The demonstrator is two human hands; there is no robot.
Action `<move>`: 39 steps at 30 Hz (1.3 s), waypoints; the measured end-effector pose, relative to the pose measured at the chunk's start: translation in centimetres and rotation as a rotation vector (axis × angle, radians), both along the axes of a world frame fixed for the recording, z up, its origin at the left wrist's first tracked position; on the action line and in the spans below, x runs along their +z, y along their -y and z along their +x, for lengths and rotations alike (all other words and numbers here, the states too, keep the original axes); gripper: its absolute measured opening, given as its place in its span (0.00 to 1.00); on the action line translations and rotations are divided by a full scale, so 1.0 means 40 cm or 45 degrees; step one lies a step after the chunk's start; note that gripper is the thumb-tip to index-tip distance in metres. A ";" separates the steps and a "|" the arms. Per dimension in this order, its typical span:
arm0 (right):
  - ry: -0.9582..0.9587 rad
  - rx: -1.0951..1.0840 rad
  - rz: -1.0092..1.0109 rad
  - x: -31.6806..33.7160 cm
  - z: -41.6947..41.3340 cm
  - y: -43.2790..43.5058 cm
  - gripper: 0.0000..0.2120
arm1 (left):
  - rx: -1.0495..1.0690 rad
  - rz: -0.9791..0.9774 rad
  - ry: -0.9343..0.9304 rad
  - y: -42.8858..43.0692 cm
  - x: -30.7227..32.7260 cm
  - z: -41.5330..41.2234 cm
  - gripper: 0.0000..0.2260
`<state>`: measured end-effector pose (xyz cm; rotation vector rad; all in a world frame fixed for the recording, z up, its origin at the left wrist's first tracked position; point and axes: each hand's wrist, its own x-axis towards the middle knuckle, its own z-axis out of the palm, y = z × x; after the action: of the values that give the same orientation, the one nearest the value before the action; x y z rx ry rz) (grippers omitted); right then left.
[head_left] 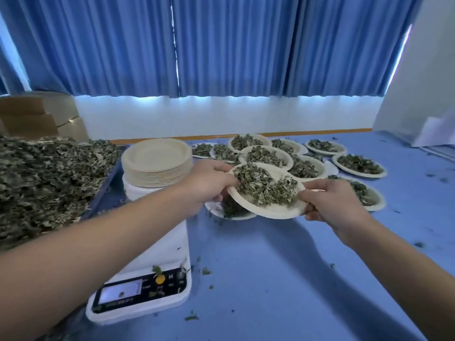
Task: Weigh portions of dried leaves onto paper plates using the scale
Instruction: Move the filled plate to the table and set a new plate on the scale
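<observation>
Far out to the left of my left hand lies the heap of dried leaves (pixel 49 175) on its tray (pixel 105 193). Just beside my left wrist stands the stack of empty paper plates (pixel 157 161). Under my left forearm sits the scale (pixel 170 242), its platform bare but for a few crumbs.

My left hand (pixel 209 185) grips the left rim of the filled plate (pixel 275 211), fingers curled in at the edge. My right hand (pixel 330 203) pinches the opposite rim. The plate hangs between them, tipped a little, over another portion (pixel 231 210) lying below my left hand. Whether the two touch I cannot tell.

Beyond and to the right of my hands the weighed plates (pixel 359 166) crowd together, some overlapping.

I judge this portion weighed and on its way to join them. Next I need a free patch of tabletop (pixel 270 267), the plate levelled so nothing slides off, both hands released, then a fresh plate onto the scale.
</observation>
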<state>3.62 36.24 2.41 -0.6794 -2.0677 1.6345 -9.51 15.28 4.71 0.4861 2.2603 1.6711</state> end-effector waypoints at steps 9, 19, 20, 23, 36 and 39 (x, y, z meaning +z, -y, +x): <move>0.000 -0.601 0.036 -0.050 0.118 -0.379 0.02 | -0.195 0.068 -0.105 -0.508 -0.055 0.075 0.14; -0.035 -1.083 -0.123 -0.154 0.185 -0.581 0.04 | -0.424 -0.335 -0.535 -0.853 -0.085 0.204 0.02; -0.029 -1.115 -0.118 -0.160 0.185 -0.588 0.04 | -0.464 -0.399 -0.595 -0.866 -0.086 0.216 0.03; 0.036 -1.191 -0.045 -0.173 0.186 -0.602 0.02 | -0.583 -0.603 -0.661 -0.890 -0.090 0.240 0.11; 0.172 -1.047 0.292 -0.163 0.174 -0.558 0.10 | -0.719 -0.778 -0.801 -0.855 -0.105 0.250 0.23; -0.059 -0.989 0.478 -0.133 0.162 -0.499 0.17 | -0.659 -0.576 -0.839 -0.792 -0.091 0.229 0.24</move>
<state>10.11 56.18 -2.89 -1.1031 -1.6776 0.7964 -0.34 46.97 1.06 1.5063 2.5015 0.7725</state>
